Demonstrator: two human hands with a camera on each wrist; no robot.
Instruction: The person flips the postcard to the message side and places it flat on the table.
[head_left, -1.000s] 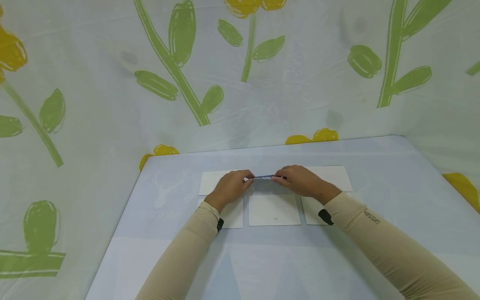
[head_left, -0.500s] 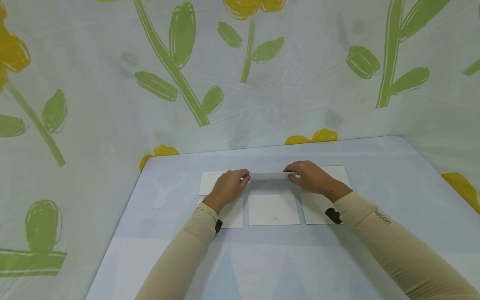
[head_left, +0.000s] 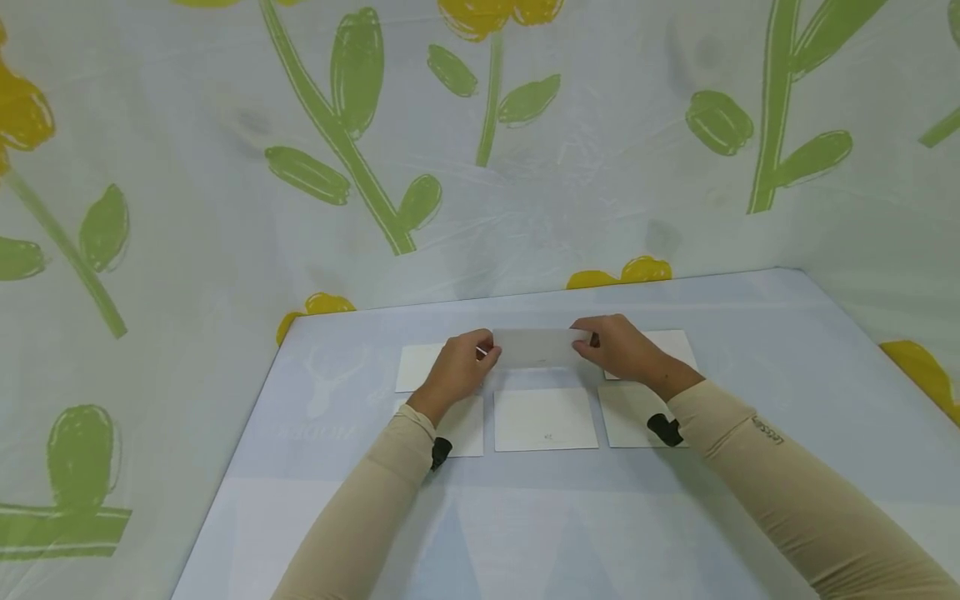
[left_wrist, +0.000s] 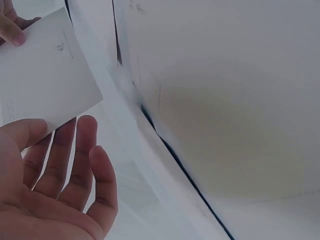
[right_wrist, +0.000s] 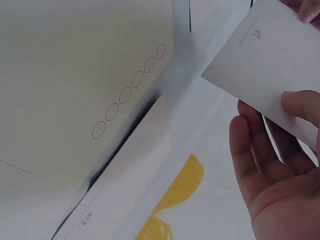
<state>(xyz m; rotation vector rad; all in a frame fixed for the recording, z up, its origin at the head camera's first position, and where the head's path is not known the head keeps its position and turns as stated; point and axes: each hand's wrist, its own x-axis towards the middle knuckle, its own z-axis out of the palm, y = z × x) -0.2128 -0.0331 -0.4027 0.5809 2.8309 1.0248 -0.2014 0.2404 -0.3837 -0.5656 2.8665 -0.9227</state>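
Observation:
A white postcard (head_left: 534,348) is held raised and tilted above the back of the table, its plain side with a small printed mark facing me. My left hand (head_left: 456,367) pinches its left edge between thumb and fingers; my right hand (head_left: 621,348) pinches the right edge. In the left wrist view, the thumb lies on the face of the postcard (left_wrist: 45,75) with the fingers behind. The right wrist view has the same grip on the postcard (right_wrist: 265,60). Below, a front middle postcard (head_left: 546,419) lies flat on the table.
More white postcards lie in two rows: back left (head_left: 416,367), front left (head_left: 467,433), back right (head_left: 673,345) and front right (head_left: 626,417), some partly under my arms. The pale table (head_left: 315,525) meets a flower-printed cloth wall (head_left: 210,183).
The held postcard has tipped from nearly edge-on, with a strip of blue print showing, to its white face towards me. My right hand has shifted right and slightly up; both hands still hold it.

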